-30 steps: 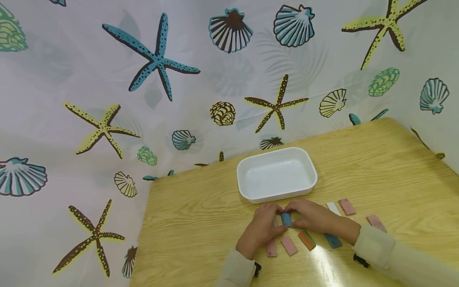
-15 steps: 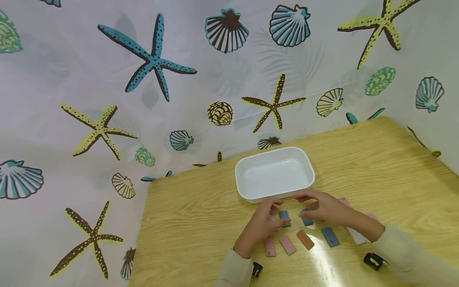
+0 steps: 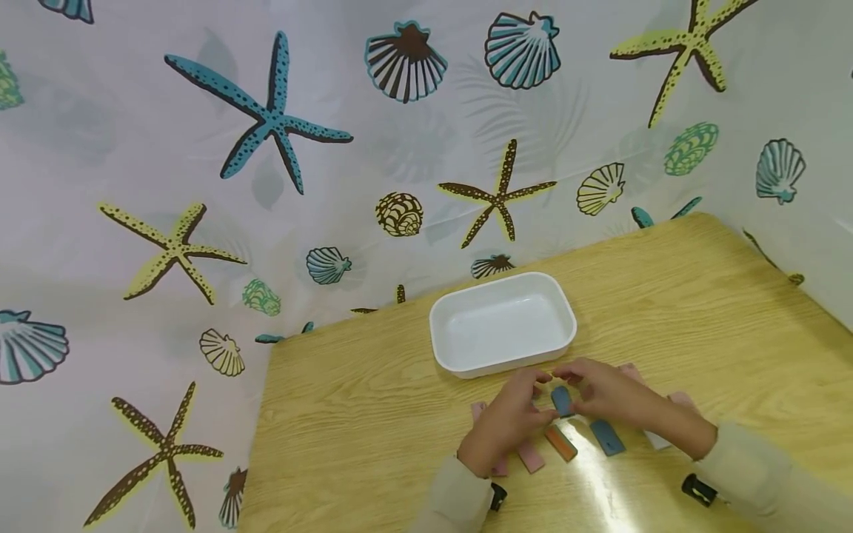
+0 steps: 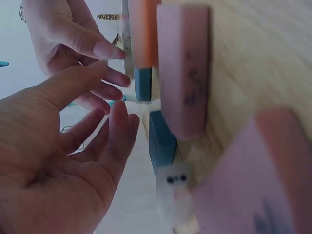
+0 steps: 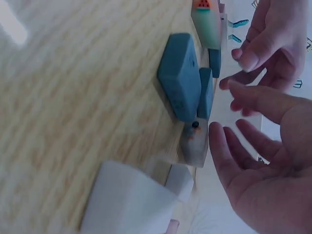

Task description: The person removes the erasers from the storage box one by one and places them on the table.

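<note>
Both my hands hover low over several small block-shaped erasers. A blue eraser (image 3: 562, 400) lies on the table between them. My left hand (image 3: 512, 414), left of it, has loosely bent fingers and holds nothing. Across from it my right hand (image 3: 609, 396) has its fingers spread and bent, with nothing in its grasp. An orange-and-green eraser (image 3: 561, 443) and another blue eraser (image 3: 607, 437) lie nearer me. In the left wrist view, a second far blue eraser (image 4: 162, 141) sits beside a whitish eraser with black dots (image 4: 174, 195). Pink erasers (image 3: 531, 456) are partly hidden under my left hand.
A white rectangular tray (image 3: 503, 366) stands just beyond the hands. To the right, pink erasers (image 3: 681, 400) and a white eraser (image 3: 657, 440) lie partly behind my right forearm. A curtain (image 3: 373, 133) printed with shells and starfish hangs behind the wooden table (image 3: 346, 414).
Both hands were at the left far blue eraser, then parted, the right moving to the blue eraser beside it. Now the left hand has moved right, covering the first one.
</note>
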### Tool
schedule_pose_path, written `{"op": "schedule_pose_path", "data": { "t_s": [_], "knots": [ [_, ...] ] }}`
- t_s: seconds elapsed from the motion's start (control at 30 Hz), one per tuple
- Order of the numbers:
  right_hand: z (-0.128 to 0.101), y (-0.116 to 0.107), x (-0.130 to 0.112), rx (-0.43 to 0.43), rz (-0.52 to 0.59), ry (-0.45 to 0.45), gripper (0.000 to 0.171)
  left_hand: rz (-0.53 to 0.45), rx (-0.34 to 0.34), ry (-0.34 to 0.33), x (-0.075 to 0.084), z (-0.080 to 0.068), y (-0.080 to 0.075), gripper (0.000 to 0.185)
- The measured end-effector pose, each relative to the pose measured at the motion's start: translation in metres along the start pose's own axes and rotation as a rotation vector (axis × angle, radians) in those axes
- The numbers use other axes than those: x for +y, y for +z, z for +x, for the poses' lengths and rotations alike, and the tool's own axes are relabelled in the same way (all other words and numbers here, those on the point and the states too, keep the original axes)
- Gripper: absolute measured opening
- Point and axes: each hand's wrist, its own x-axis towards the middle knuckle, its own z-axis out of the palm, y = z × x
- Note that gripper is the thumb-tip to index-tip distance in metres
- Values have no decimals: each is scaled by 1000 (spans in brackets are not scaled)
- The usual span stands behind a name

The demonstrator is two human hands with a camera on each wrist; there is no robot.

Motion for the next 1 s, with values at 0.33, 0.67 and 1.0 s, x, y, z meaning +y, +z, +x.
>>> {"op": "schedule_pose_path", "data": {
  "t_s": [0.33, 0.67, 1.0],
  "knots": [
    [4, 10, -19, 54, -80, 111, 45, -14, 31, -113, 5, 6, 14, 46],
    [6, 30, -25, 124, -264, 54, 36, 73, 70, -115, 13, 8, 20, 29],
    [9, 38, -28, 171, -315, 58, 46, 310, 102, -115, 17, 4, 21, 28]
  ]
}}
